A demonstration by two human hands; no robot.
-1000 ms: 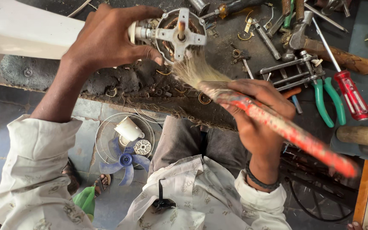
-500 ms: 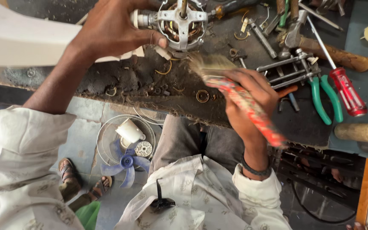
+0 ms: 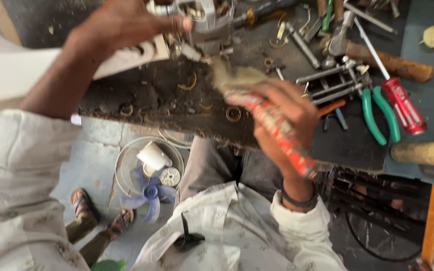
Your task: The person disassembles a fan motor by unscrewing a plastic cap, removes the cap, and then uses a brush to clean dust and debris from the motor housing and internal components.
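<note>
As blur smears brush (image 3: 272, 125), motor (image 3: 204, 20) cropped

Left hand (image 3: 121, 25) outstretched, right hand (image 3: 282, 108) in closed grip.

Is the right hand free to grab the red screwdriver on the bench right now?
Probably not yet: the right hand is wrapped around a red-handled brush. The red screwdriver lies uncovered just beyond green-handled pliers.
</note>
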